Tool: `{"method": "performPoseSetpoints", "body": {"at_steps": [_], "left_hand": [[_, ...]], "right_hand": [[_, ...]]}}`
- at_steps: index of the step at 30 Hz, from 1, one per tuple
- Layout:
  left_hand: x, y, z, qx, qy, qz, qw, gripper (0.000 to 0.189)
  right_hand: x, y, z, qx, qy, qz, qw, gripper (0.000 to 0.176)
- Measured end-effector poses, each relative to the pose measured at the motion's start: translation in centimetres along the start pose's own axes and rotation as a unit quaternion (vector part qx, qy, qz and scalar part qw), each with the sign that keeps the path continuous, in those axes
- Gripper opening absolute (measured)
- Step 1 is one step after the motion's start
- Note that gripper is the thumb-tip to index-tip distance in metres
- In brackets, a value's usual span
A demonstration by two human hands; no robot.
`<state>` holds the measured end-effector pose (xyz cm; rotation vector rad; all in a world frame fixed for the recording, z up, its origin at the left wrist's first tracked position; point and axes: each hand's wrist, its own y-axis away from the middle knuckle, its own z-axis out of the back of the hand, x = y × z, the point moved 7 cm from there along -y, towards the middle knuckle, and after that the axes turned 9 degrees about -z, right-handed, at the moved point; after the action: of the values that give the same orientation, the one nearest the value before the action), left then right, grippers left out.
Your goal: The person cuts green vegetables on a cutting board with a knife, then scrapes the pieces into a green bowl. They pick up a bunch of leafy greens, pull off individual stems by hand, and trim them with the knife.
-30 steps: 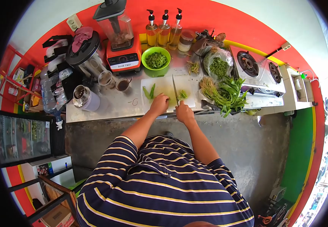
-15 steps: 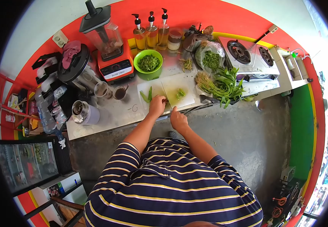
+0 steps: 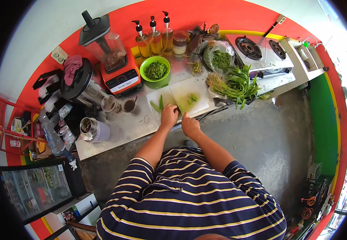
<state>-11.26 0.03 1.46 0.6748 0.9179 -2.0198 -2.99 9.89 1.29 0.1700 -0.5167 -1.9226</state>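
In the head view, the right hand (image 3: 190,126) had its grip clenched around the handle of a knife (image 3: 176,97), at the near edge of the cutting board (image 3: 200,106), the blade running across the board. The left hand (image 3: 169,116) curled over that same edge; whether its grip held anything could not be told. Long green pieces (image 3: 156,105) lay on the board's left part, chopped greens (image 3: 192,99) on its right. Beyond the board stood a green bowl (image 3: 157,84).
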Motion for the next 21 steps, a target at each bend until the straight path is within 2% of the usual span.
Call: {"method": "performPoseSetpoints", "body": {"at_steps": [3, 7, 10, 12, 13, 16, 21], "left_hand": [[0.2, -0.2, -0.5, 0.046, -0.029, 0.0, 0.999, 0.01], [-0.2, 0.1, -0.4, 0.033, -0.028, -0.006, 0.999, 0.01], [-0.1, 0.0, -0.5, 0.03, -0.037, 0.016, 0.999, 0.01], [-0.8, 0.4, 0.2, -0.022, -0.049, -0.015, 0.998, 0.009], [-0.8, 0.7, 0.2, -0.016, -0.048, -0.008, 0.999, 0.009], [-0.2, 0.8, -0.1, 0.017, -0.028, 0.014, 0.999, 0.009], [0.0, 1.2, 0.3, -0.032, -0.006, -0.01, 0.999, 0.01]], "right_hand": [[0.1, -0.8, 1.0, 0.021, -0.015, 0.001, 1.0, 0.034], [0.4, 0.7, 1.4, 0.058, 0.021, 0.017, 0.998, 0.038], [0.4, 1.7, 0.3, 0.047, 0.057, 0.016, 0.997, 0.03], [0.1, 1.8, -0.9, 0.026, 0.023, -0.008, 0.999, 0.028], [0.1, 1.5, -1.0, 0.002, 0.022, 0.005, 1.0, 0.026], [0.3, -0.1, -0.5, 0.004, 0.011, 0.016, 1.0, 0.024], [0.7, 0.4, 0.5, 0.033, 0.025, 0.013, 0.999, 0.025]]}}
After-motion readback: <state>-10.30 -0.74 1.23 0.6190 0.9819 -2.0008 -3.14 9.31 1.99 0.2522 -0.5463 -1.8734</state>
